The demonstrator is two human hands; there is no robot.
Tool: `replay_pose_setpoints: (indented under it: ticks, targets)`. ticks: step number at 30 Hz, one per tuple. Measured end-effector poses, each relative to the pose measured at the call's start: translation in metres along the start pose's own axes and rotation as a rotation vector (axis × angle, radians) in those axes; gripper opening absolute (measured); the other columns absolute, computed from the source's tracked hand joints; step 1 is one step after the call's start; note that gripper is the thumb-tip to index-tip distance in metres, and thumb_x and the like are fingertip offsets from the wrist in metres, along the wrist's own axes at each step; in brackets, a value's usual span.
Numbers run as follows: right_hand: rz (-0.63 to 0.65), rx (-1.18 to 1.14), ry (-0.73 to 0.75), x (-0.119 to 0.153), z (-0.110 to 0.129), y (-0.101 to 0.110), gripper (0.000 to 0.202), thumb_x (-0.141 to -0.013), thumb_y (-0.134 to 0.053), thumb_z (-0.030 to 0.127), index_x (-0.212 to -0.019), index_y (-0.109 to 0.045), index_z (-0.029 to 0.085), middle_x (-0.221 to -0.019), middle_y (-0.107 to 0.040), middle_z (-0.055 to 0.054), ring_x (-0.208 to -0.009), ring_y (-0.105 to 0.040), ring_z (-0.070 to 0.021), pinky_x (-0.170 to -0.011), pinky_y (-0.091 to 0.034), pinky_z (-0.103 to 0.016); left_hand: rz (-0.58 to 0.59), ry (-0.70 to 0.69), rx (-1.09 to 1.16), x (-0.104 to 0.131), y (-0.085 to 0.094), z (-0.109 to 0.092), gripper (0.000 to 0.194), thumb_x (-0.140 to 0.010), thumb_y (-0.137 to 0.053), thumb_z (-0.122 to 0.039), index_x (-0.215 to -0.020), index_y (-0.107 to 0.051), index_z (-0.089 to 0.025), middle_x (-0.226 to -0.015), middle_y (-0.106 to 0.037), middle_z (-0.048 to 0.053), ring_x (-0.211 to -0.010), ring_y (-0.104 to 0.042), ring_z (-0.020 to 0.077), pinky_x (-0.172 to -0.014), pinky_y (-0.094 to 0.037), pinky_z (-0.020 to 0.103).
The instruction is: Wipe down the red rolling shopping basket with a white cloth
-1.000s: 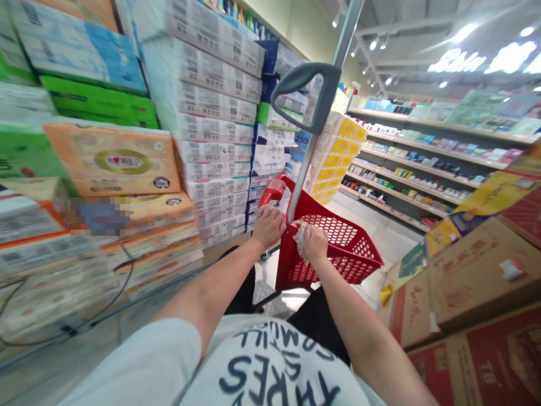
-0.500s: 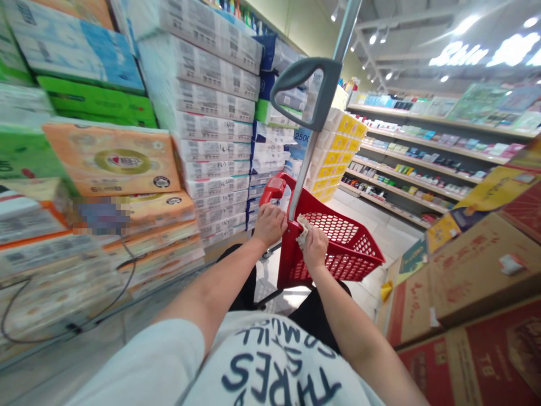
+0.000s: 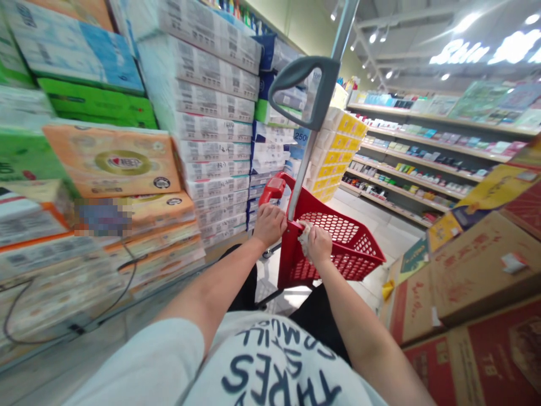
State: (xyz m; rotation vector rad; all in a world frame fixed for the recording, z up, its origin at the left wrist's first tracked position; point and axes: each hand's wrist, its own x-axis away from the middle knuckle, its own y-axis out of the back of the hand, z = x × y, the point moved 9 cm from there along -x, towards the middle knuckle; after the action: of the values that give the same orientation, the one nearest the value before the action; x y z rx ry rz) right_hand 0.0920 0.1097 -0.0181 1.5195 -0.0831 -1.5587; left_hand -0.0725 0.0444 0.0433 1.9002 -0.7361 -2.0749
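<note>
A red shopping basket [image 3: 363, 251] with a perforated wall stands on the floor in front of me. From its near side rises a tilted metal pole with a grey pull handle [image 3: 324, 93]. My left hand [image 3: 269, 224] is closed on the basket's near rim, left of the pole. In my right hand [image 3: 320, 243] is a crumpled pale cloth [image 3: 304, 234], bunched against the rim right of the pole. The fingers of that hand are curled round the cloth. A red folded handle [image 3: 273, 189] sticks up just beyond my left hand.
Tall stacks of wrapped paper packs [image 3: 215, 101] and orange tissue packs [image 3: 122, 160] line the left. Cardboard cartons [image 3: 486, 270] stand close on the right. Shelves of small goods [image 3: 422, 144] fill the back right. A dark cable [image 3: 127, 293] runs low on the left.
My right hand has slid slightly right and down along the basket's rim, with the cloth in it. My left hand stays where it was.
</note>
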Motion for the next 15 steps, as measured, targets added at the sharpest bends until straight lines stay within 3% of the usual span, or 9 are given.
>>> replay_pose_setpoints:
  ticks: [2, 7, 12, 15]
  targets:
    - [0.067, 0.02, 0.0, -0.002, -0.002, -0.005, 0.042, -0.099, -0.026, 0.029, -0.081, -0.062, 0.018, -0.076, -0.062, -0.006, -0.076, -0.053, -0.0191, -0.078, -0.036, -0.033, 0.003, 0.006, 0.004, 0.0, 0.0, 0.0, 0.015, -0.089, -0.051, -0.025, -0.089, -0.065, -0.02, -0.092, -0.063, 0.008, -0.099, -0.051, 0.0267, -0.1, -0.035, 0.047]
    - [-0.093, -0.009, -0.028, 0.004, -0.004, 0.011, 0.04, -0.1, -0.024, 0.031, -0.106, -0.061, 0.015, -0.099, -0.064, -0.011, -0.094, -0.053, -0.0207, -0.086, -0.035, -0.034, 0.019, 0.015, 0.017, 0.001, -0.002, 0.0, 0.016, -0.089, -0.05, -0.024, -0.09, -0.065, -0.021, -0.093, -0.062, 0.009, -0.101, -0.051, 0.0274, -0.1, -0.035, 0.048]
    - [0.096, 0.028, -0.043, -0.002, -0.008, -0.004, 0.041, -0.098, -0.027, 0.029, -0.076, -0.061, 0.019, -0.071, -0.059, -0.005, -0.074, -0.051, -0.0183, -0.077, -0.034, -0.032, 0.016, 0.021, 0.004, 0.001, -0.004, 0.002, 0.017, -0.089, -0.05, -0.026, -0.089, -0.065, -0.021, -0.093, -0.062, 0.009, -0.1, -0.051, 0.0277, -0.101, -0.034, 0.048]
    - [-0.002, 0.002, -0.047, 0.003, -0.008, 0.004, 0.039, -0.099, -0.026, 0.03, -0.094, -0.063, 0.017, -0.088, -0.063, -0.008, -0.087, -0.053, -0.02, -0.083, -0.035, -0.034, 0.008, 0.015, -0.013, 0.0, -0.004, 0.002, 0.017, -0.09, -0.049, -0.026, -0.089, -0.065, -0.02, -0.092, -0.062, 0.008, -0.1, -0.051, 0.0273, -0.102, -0.034, 0.047]
